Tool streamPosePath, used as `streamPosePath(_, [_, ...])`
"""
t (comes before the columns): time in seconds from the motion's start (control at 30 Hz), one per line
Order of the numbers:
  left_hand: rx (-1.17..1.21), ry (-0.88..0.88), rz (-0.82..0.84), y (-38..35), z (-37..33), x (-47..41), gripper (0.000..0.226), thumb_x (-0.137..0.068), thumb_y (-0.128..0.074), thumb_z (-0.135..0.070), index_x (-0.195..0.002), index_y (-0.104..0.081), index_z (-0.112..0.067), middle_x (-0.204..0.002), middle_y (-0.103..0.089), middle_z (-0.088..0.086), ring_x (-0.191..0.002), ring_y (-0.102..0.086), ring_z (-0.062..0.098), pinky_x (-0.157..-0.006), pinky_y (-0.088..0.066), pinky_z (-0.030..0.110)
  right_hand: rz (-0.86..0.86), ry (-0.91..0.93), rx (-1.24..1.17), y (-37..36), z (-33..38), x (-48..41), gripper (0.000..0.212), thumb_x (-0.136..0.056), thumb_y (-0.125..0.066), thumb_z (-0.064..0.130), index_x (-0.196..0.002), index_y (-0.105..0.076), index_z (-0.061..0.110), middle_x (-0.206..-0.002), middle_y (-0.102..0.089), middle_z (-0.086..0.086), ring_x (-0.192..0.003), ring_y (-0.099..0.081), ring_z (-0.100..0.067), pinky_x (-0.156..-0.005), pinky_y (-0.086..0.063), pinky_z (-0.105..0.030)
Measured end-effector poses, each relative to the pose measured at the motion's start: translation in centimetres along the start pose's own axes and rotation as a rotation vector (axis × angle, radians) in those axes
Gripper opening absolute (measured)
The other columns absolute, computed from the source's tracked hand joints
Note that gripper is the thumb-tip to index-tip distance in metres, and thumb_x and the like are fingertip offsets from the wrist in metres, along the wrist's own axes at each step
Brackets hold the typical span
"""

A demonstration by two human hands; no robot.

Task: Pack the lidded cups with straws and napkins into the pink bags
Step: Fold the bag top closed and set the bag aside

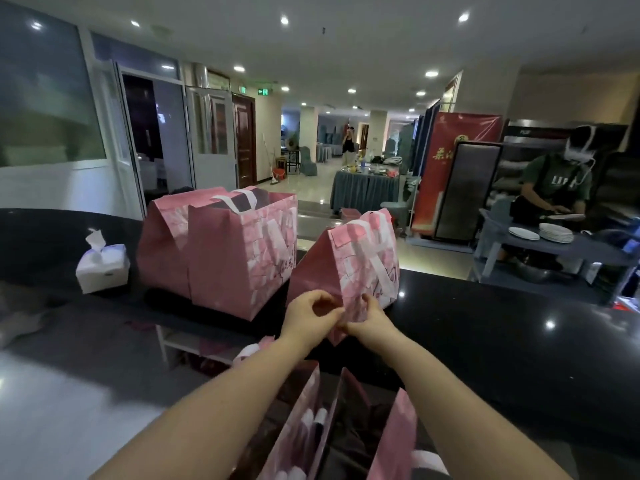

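Two pink bags stand on the black counter [519,334]. The larger bag [225,258] at the left is open at the top, its white handles showing. The smaller bag [356,265] at the middle has its top closed. My left hand [308,317] and my right hand [370,323] both pinch this smaller bag's near bottom corner, fingers curled on the paper. A third pink bag [332,431] stands open below my forearms at the bottom edge, its inside dark. No cups, straws or napkins show clearly.
A white tissue box [102,266] sits on the counter at the left. Behind the counter at the right a person works at a table with stacked white plates [554,233]. A draped table [363,192] stands in the far hall.
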State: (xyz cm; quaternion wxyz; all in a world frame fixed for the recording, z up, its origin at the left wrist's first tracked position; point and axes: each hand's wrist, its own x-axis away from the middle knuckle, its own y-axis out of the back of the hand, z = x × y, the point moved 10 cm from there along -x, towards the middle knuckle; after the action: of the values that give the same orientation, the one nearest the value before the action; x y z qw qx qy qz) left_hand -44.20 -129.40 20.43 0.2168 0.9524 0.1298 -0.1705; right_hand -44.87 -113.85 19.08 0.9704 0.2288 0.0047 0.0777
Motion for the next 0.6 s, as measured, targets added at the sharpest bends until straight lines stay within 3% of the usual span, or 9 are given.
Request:
streamPosePath(0.1, [-0.023, 0.007, -0.047, 4.3, 0.6, -2.5, 0.026, -0.077, -0.075, -0.013, -0.100, -0.067, -0.022, -0.094, -0.069, -0.004, -0.092, -0.066, 0.017, -0.087, -0.052, 0.031, 0.010, -0.024, 0.094, 0.5, 1.9, -0.1, 0.093, -0.081, -0.077, 0.024, -0.151, -0.017, 0.016, -0.146, -0.039, -0.008, -0.111, -0.050, -0.016, -0.078, -0.043, -0.021])
streamPosePath(0.2, [-0.107, 0.039, -0.010, 6.3, 1.5, -5.1, 0.052, -0.076, -0.065, -0.005, -0.126, -0.059, -0.016, -0.104, -0.065, 0.001, -0.094, -0.063, 0.021, -0.089, -0.053, 0.036, -0.022, -0.045, 0.090, 0.2, 3.2, -0.4, 0.090, -0.079, -0.079, 0.028, -0.148, -0.021, 0.018, -0.134, -0.045, -0.009, -0.100, -0.054, -0.017, -0.068, -0.048, -0.022])
streamPosePath(0.27, [-0.161, 0.083, 0.092, 5.5, 2.5, -6.0, 0.062, -0.076, -0.061, 0.000, -0.137, -0.050, -0.010, -0.117, -0.063, 0.009, -0.104, -0.062, 0.027, -0.094, -0.051, 0.041, -0.123, -0.056, 0.074, -0.2, 3.1, -0.6, 0.081, -0.080, -0.078, 0.029, -0.142, -0.027, 0.019, -0.136, -0.043, -0.009, -0.111, -0.053, -0.025, -0.086, -0.053, -0.038])
streamPosePath(0.33, [-0.244, 0.100, 0.183, 4.3, 3.7, -6.4, 0.065, -0.077, -0.059, -0.001, -0.140, -0.047, -0.013, -0.131, -0.058, 0.012, -0.119, -0.057, 0.030, -0.100, -0.047, 0.042, -0.261, -0.052, 0.044, -0.5, 2.4, -0.5, 0.071, -0.082, -0.074, 0.032, -0.138, -0.031, 0.019, -0.137, -0.043, -0.010, -0.117, -0.052, -0.030, -0.097, -0.049, -0.049])
streamPosePath(0.47, [-0.155, 0.126, 0.158, 4.1, 5.2, -6.8, 0.044, -0.078, -0.069, -0.016, -0.120, -0.056, -0.023, -0.115, -0.066, 0.004, -0.107, -0.062, 0.026, -0.091, -0.050, 0.035, -0.423, -0.058, -0.041, -0.8, 1.8, -0.7, 0.065, -0.082, -0.071, 0.043, -0.134, -0.037, 0.022, -0.137, -0.042, -0.009, -0.121, -0.049, -0.032, -0.099, -0.045, -0.051])
streamPosePath(0.6, [-0.099, 0.093, 0.124, 4.4, 5.3, -6.4, 0.038, -0.069, -0.080, -0.042, -0.094, -0.054, -0.032, -0.092, -0.066, -0.009, -0.085, -0.063, 0.017, -0.075, -0.051, 0.033, -0.458, -0.061, -0.052, -0.7, 2.0, -1.3, 0.060, -0.081, -0.071, 0.038, -0.131, -0.039, 0.026, -0.133, -0.046, -0.007, -0.117, -0.051, -0.031, -0.096, -0.048, -0.050])
